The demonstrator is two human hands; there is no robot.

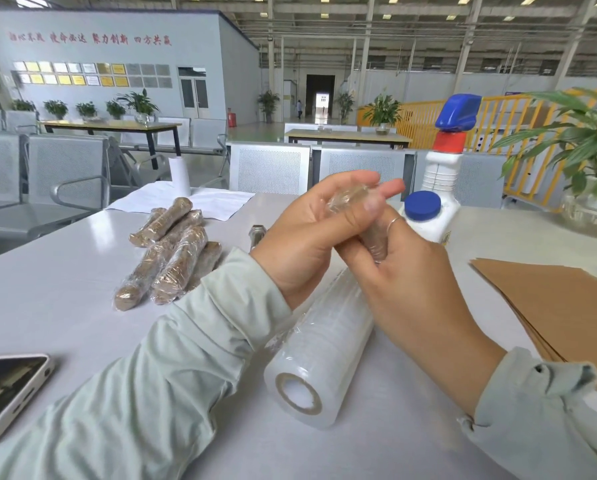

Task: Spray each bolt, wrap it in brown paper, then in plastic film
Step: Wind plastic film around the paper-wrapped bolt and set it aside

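both hands raised above the white table [65,306], gripping one wrapped bolt [350,197] between them. left hand [304,237] curls around its upper end, where plastic film shows over brown paper; right hand [411,271] closes on the lower part, ring on one finger. film roll [324,348] lies on the table directly beneath the hands. finished wrapped bolts [172,258] piled at 9 o'clock of the hands; what appears to be a bare bolt [257,235] lies partly hidden behind the left hand. spray bottle [444,168] at 2 o'clock, brown paper sheets [560,306] at 3 o'clock, phone [6,389] at 8 o'clock.
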